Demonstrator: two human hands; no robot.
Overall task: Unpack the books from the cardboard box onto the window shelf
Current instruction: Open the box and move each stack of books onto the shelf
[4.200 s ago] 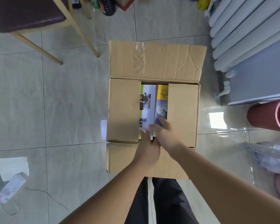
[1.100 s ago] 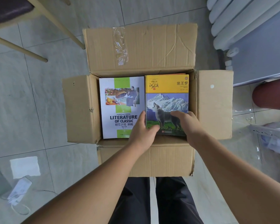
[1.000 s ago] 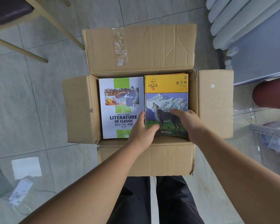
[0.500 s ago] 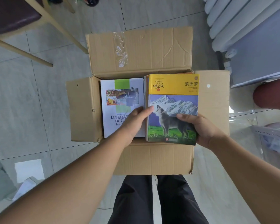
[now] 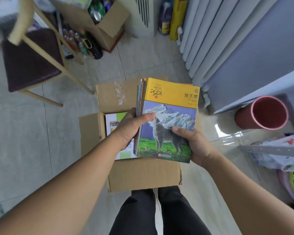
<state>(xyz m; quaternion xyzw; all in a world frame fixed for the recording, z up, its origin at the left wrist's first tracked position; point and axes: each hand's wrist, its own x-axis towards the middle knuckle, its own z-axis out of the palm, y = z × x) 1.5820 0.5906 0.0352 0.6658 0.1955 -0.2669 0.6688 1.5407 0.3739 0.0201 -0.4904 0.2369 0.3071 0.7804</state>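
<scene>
I hold a stack of books [image 5: 170,106] in both hands above the open cardboard box [image 5: 143,173] on the floor. The top book has a yellow band and a wolf before snowy mountains. My left hand [image 5: 132,128] grips the stack's left edge, thumb on the cover. My right hand [image 5: 192,145] holds its lower right corner from below, thumb on top. A white and green book [image 5: 115,122] still lies in the box's left half, partly hidden by my left hand. The window shelf is not in view.
A wooden chair with a dark seat [image 5: 31,65] stands at the left. Another cardboard box with bottles [image 5: 98,22] sits behind. White radiator pipes [image 5: 209,41] and a grey wall run along the right. A red bucket [image 5: 261,114] lies on its side at the right.
The stack with the wolf book has risen out of the box, now held higher in both hands. My view has tilted up, showing more of the room beyond the box.
</scene>
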